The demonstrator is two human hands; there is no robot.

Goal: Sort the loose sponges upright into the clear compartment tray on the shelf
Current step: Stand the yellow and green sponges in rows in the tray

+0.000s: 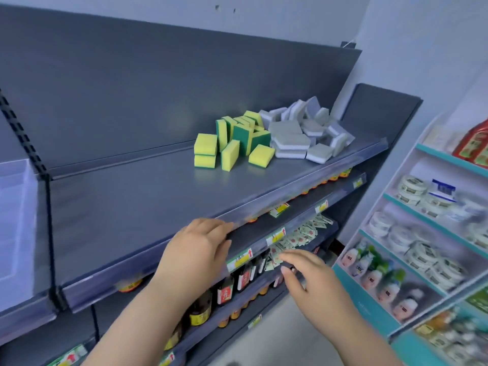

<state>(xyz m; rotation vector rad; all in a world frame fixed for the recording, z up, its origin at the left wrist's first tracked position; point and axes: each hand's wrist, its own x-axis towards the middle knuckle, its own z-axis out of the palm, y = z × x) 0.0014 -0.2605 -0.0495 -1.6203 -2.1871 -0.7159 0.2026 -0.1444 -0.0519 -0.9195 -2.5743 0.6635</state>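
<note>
Sponges [266,138] lie in a loose heap on the shelf [145,202], above and to the right of both my hands. The yellow-and-green sponges [229,154] are on the near side of the heap, and the grey sponges [290,140] lie further right. The heap runs sideways along the shelf, and single pieces point every way, some on edge and some flat.

My left hand [200,244] is at the shelf's front edge, fingers loosely curled and holding nothing; I cannot tell whether they touch the edge. My right hand [309,278] hangs lower, fingers spread and relaxed, also holding nothing. I judge the left nearer the yellow ones and the right better placed for the grey.

The clear tray [15,220] stands well off to the left of my left hand, so each sponge must travel across.

Below my hands stand dark bottles [224,289], a stocked rack [422,233] is to the right, and a pale wall [290,22] lies behind.
</note>
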